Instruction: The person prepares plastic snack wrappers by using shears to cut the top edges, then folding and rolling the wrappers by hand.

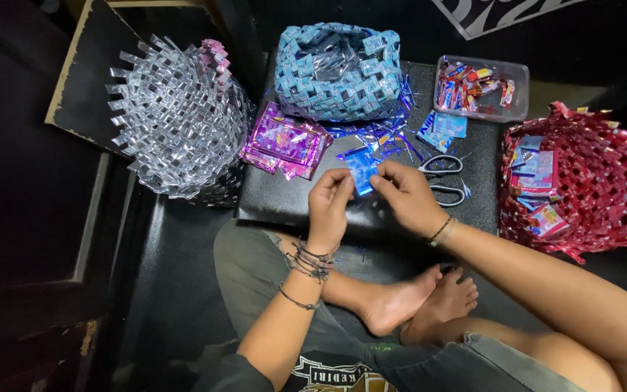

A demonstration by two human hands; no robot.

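You are sitting cross-legged and looking down at your hands, which are meeting over a black padded board [284, 203]. Your left hand [329, 207] and your right hand [409, 197] are each pinching one edge of a small blue foil wrapper [362, 171], fingers closed narrowly on it, so the wrapper is hanging between them just above the board.

Just beyond your right hand, a pair of scissors [444, 178] is lying on the board, handles toward you. Blue foil scraps [379, 138] are lying scattered behind the wrapper. To the left of your hands, a stack of purple wrappers [284, 141] is resting on the board's corner, and a few blue wrappers [444, 127] are lying near the scissors.

Further out, containers are ringing the board. Straight ahead, a blue woven basket [339, 72] is holding silvery foil pieces. To its right, a clear plastic tub [482, 88] is holding small red and multicoloured wrappers. At your far right, a red woven basket [582, 181], its rim bristling with loose strip ends, is holding blue and red packets. At your left, a silver woven basket [179, 120] is sitting tipped on its side, half on a black wooden panel [85, 87], and you cannot see into it.

Nothing is lying between your hands and the wrapper.
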